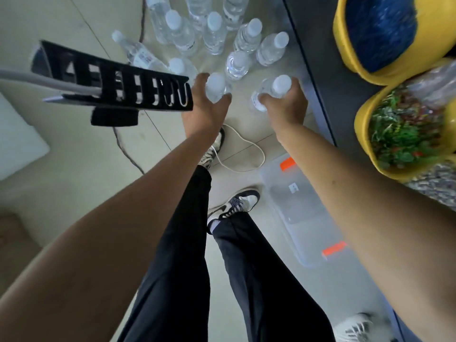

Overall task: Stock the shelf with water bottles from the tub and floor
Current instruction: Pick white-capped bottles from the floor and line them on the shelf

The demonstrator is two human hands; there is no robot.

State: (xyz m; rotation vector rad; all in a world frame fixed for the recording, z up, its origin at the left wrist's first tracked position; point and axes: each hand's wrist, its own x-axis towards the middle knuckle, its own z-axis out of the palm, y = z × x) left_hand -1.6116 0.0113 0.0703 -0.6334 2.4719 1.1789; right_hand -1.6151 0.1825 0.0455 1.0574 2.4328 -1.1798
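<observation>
Several clear water bottles with white caps (214,33) stand on the pale floor ahead of me. My left hand (206,107) has its thumb and fingers curled round the top of one upright bottle (215,88). My right hand (286,104) grips another bottle (277,86) just below its white cap; this bottle leans a little. One bottle (138,51) lies tilted at the left of the group. The dark shelf edge (318,77) runs along the right side of the bottles.
Two yellow tubs stand on the shelf at right, one with blue contents (380,33), one with green and red pieces (404,139). A clear lidded bin with orange clips (303,206) lies on the floor. A black slotted rack (116,82), cables (246,144) and my feet are nearby.
</observation>
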